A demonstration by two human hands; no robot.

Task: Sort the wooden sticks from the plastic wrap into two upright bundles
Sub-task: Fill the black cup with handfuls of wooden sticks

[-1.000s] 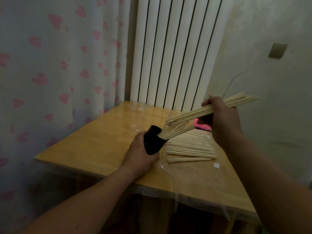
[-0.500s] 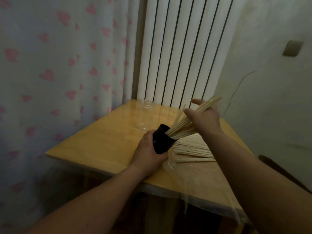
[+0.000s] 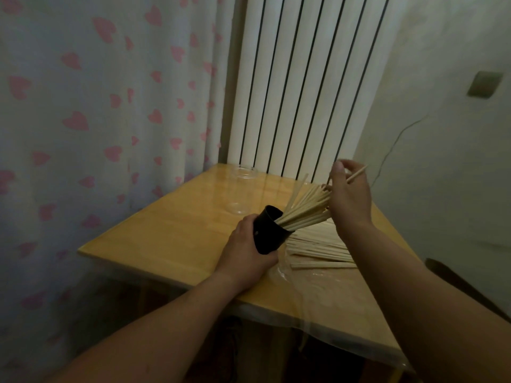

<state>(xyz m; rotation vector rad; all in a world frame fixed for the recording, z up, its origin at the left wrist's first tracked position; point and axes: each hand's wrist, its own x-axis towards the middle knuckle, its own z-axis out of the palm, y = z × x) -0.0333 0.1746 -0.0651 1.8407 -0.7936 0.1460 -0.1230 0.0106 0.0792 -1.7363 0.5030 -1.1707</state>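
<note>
left hand (image 3: 246, 252) grips a tilted black cup (image 3: 269, 234) of thin pale sticks (image 3: 304, 211); right hand (image 3: 349, 197) pinches one. loose sticks (image 3: 320, 251) lie on glossy plastic wrap (image 3: 301, 288); clear jar (image 3: 243, 189) beyond.

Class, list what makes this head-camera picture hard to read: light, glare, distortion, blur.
Head view: dim, warm light; the wide lens bows the radiator ribs; a pale sheen lies on the table by the clear jar, which nearly vanishes; the black cup in the left hand shows little detail; the right hand at the sticks looks slightly soft.
</note>
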